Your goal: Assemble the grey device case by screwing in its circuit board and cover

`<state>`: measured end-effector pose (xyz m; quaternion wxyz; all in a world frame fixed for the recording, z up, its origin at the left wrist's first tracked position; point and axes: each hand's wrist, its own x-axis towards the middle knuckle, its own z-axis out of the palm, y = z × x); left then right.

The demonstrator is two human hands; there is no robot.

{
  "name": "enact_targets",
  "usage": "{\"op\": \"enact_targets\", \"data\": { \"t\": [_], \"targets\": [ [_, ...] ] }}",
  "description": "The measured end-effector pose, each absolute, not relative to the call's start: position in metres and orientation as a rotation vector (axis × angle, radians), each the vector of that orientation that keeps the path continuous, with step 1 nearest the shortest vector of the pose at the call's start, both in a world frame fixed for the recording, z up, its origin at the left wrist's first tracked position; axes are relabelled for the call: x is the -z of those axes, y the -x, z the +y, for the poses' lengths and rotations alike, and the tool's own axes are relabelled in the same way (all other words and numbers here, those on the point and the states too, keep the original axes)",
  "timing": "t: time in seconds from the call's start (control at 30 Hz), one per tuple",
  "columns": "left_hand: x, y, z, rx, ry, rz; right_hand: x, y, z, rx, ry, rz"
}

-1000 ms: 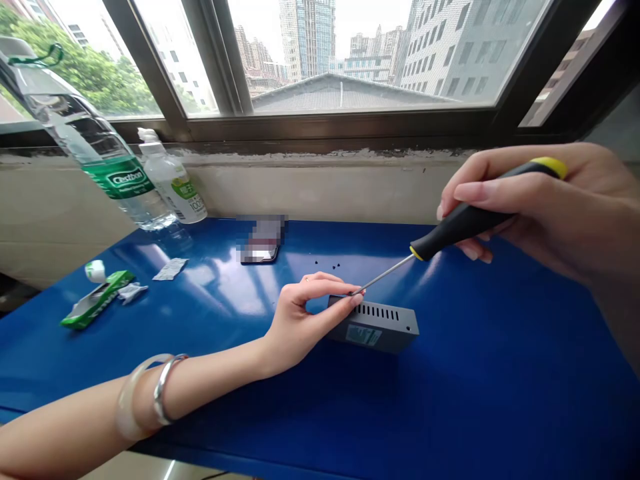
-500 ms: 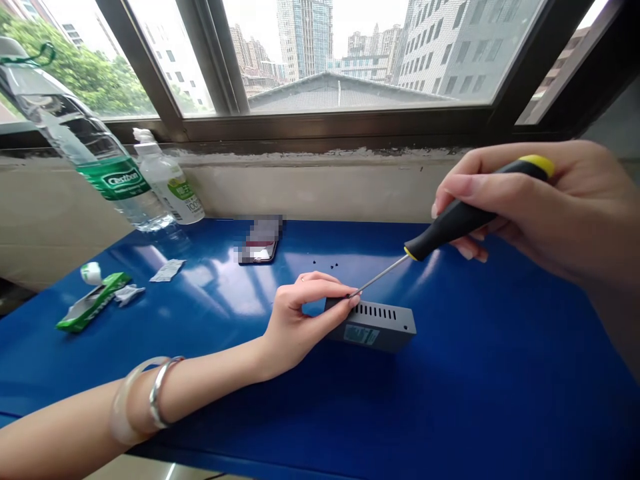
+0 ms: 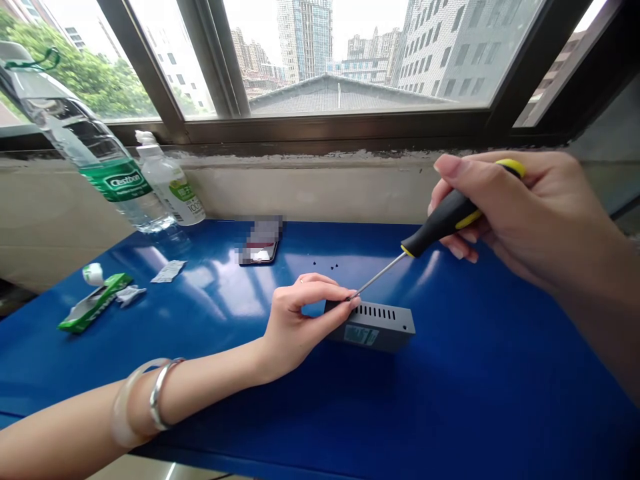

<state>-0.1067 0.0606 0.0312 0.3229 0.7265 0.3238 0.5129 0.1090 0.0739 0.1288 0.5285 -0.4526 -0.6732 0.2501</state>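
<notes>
A grey metal box (image 3: 383,327) with a row of vent slots along its top and a label on its front side lies on the blue table. My left hand (image 3: 300,320) is closed at its left end, thumb and forefinger meeting around the tip of a screwdriver; the other fingers are partly hidden. The black and yellow screwdriver (image 3: 435,223) slants down to the left, its tip at the box's top face. My right hand (image 3: 525,207) grips its handle from above right. Whether a screw sits under the tip is hidden by the left fingers.
Several tiny dark screws (image 3: 333,267) lie behind the box. Farther back is a phone (image 3: 260,243). To the left are a green wrapper (image 3: 95,303), a paper packet (image 3: 169,271), a large water bottle (image 3: 115,177) and a smaller bottle (image 3: 173,187). A window borders the table's back.
My right hand has shifted slightly left and turned the screwdriver handle; a yellow stripe now shows on it. The left hand and the box stay almost still.
</notes>
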Motion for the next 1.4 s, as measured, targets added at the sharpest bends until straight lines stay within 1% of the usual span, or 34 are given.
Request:
{"op": "enact_targets", "data": {
  "t": [0.17, 0.33, 0.53, 0.77, 1.0, 1.23, 1.4],
  "targets": [
    [-0.032, 0.107, 0.06, -1.325, -1.91, 0.877, -0.124, -0.104, 0.077, -0.658, 1.069, -1.455],
    [-0.032, 0.107, 0.06, -1.322, -1.929, 0.88, -0.121, -0.103, 0.076, -0.737, 0.989, -1.497],
    [-0.031, 0.106, 0.06, -1.332, -1.899, 0.867, -0.129, -0.105, 0.073, -0.607, 1.009, -1.548],
    [-0.032, 0.107, 0.06, -1.306, -1.903, 0.861, -0.127, -0.107, 0.074, -0.631, 1.029, -1.602],
    [-0.028, 0.108, 0.062, -1.303, -1.958, 0.818, -0.129, -0.114, 0.07, -0.566, 1.042, -1.701],
    [-0.028, 0.108, 0.062, -1.335, -2.012, 0.79, -0.129, -0.112, 0.069, -0.378, 1.018, -1.772],
    [-0.028, 0.108, 0.061, -1.271, -1.966, 0.855, -0.129, -0.104, 0.062, -0.309, 1.023, -1.753]
  ]
}}
